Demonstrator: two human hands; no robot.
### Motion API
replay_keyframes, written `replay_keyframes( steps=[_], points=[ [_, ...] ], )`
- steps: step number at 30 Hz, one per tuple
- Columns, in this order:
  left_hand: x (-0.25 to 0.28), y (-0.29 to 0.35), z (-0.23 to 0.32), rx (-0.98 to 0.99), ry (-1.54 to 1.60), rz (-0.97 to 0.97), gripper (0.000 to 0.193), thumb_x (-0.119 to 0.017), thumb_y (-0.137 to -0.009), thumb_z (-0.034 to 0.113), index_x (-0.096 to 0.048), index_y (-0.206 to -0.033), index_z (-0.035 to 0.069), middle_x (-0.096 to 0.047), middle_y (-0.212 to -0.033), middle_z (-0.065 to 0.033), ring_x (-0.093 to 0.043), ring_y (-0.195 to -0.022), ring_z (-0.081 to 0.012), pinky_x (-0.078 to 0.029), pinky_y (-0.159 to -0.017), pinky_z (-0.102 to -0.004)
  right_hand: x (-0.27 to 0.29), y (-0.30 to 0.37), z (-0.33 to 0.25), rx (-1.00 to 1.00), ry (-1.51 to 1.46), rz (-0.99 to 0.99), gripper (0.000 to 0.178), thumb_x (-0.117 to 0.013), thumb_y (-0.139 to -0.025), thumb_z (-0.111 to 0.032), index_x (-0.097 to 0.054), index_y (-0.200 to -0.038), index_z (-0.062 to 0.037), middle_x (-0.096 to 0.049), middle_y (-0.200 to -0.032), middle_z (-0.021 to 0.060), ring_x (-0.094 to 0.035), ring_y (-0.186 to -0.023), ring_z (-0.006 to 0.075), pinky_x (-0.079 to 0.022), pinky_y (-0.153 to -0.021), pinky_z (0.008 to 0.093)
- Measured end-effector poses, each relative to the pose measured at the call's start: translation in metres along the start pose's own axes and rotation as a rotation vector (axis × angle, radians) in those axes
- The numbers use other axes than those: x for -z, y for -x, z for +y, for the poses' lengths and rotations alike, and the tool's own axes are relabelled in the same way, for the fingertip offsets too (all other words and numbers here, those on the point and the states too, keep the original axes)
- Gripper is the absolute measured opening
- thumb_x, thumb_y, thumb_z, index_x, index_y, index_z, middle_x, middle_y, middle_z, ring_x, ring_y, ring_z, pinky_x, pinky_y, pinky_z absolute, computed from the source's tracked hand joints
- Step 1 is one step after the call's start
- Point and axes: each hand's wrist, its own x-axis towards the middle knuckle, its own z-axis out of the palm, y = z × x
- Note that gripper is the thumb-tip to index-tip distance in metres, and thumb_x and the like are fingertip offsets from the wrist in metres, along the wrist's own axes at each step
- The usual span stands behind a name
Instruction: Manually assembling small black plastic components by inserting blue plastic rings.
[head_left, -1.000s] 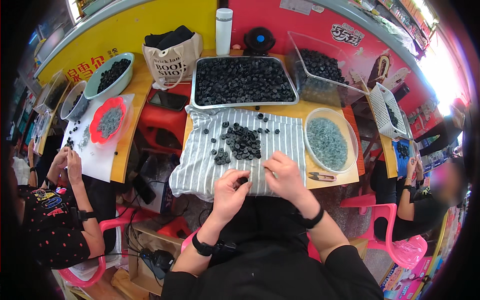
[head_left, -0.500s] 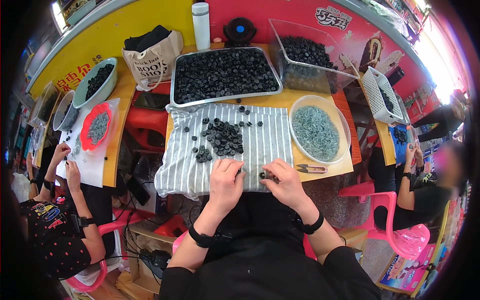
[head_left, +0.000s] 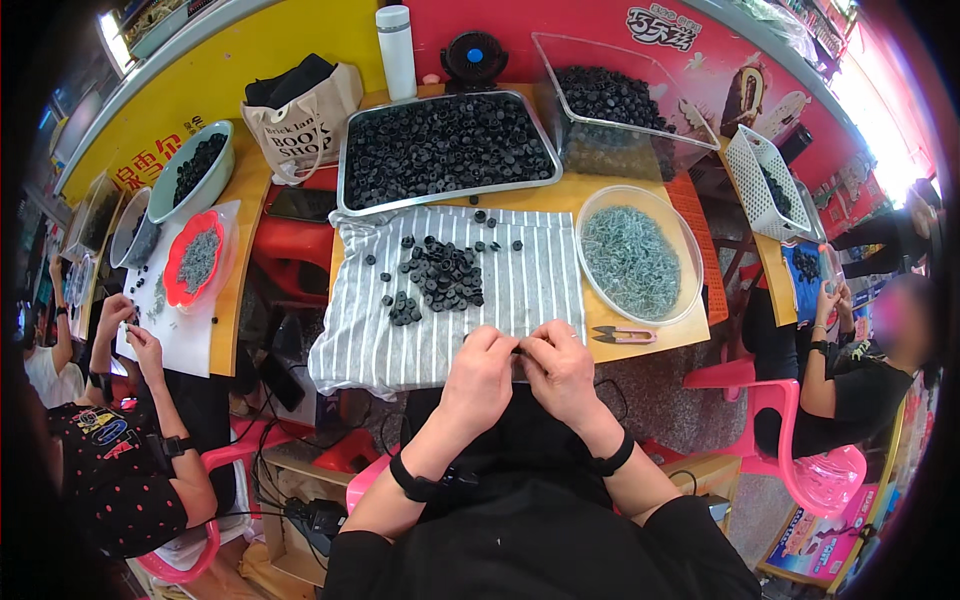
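Both hands meet at the near edge of a grey-and-white striped cloth (head_left: 540, 290). My right hand (head_left: 562, 372) is closed in a pinch on a small black round part (head_left: 517, 351), only a bit of which shows. Against it press the fingertips of my left hand (head_left: 480, 380), also closed; what they hold is hidden. Beyond my hands on the cloth lies a loose heap of black round caps (head_left: 445, 275), some with hollow centres, and a few lie scattered around it.
A metal tray (head_left: 450, 200) of black caps stands behind the cloth, beside a clear bin (head_left: 610, 140) of more. To the right are a round tub (head_left: 690, 290) of small clear pieces and pink-handled thread snips (head_left: 624, 336). Other people work at tables on both sides.
My hands, apart half a second ago, have come together with fingertips touching. The black part in my right hand has moved slightly left to meet my left fingers.
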Motion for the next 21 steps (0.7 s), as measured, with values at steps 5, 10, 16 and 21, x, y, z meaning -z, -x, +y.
replay_keyframes(
  steps=[5,10,16,21],
  points=[
    [-0.005,-0.003,-0.007,-0.002,0.040,-0.007,0.011,-0.064,-0.087,-0.007,-0.070,-0.096,-0.004,-0.064,-0.089,-0.0173,-0.065,-0.076,-0.0334,-0.052,-0.067,-0.0375,-0.002,0.000,-0.002,0.012,-0.076,0.017,0.020,-0.074,-0.074,0.002,-0.070,-0.093,-0.0009,-0.062,-0.089,0.0115,-0.063,-0.082,0.0302,-0.051,-0.067,0.0401],
    [-0.001,0.000,-0.008,0.301,0.524,0.032,0.008,-0.067,-0.092,0.000,-0.073,-0.095,-0.005,-0.067,-0.088,-0.0106,-0.067,-0.070,-0.0167,-0.051,-0.060,-0.0282,-0.010,0.010,-0.014,-0.069,-0.280,0.131,0.019,-0.073,-0.077,0.007,-0.068,-0.095,0.0013,-0.065,-0.095,0.0152,-0.066,-0.083,0.0313,-0.053,-0.068,0.0377],
    [0.016,-0.001,-0.002,0.531,0.965,-0.051,0.014,-0.068,-0.092,-0.001,-0.077,-0.103,-0.002,-0.066,-0.090,-0.0035,-0.064,-0.071,-0.0078,-0.046,-0.055,-0.0189,-0.009,0.011,-0.025,-0.033,-0.395,0.221,0.023,-0.072,-0.082,0.010,-0.067,-0.103,0.0013,-0.066,-0.096,0.0146,-0.067,-0.081,0.0283,-0.054,-0.066,0.0336],
    [0.019,0.003,-0.003,0.497,0.978,-0.067,0.015,-0.067,-0.092,-0.003,-0.076,-0.104,-0.003,-0.066,-0.090,-0.0038,-0.059,-0.067,-0.0063,-0.044,-0.055,-0.0187,-0.004,0.009,-0.029,0.024,-0.397,0.195,0.025,-0.071,-0.083,0.011,-0.067,-0.106,0.0014,-0.067,-0.096,0.0143,-0.068,-0.083,0.0259,-0.055,-0.068,0.0317]
  ],
)
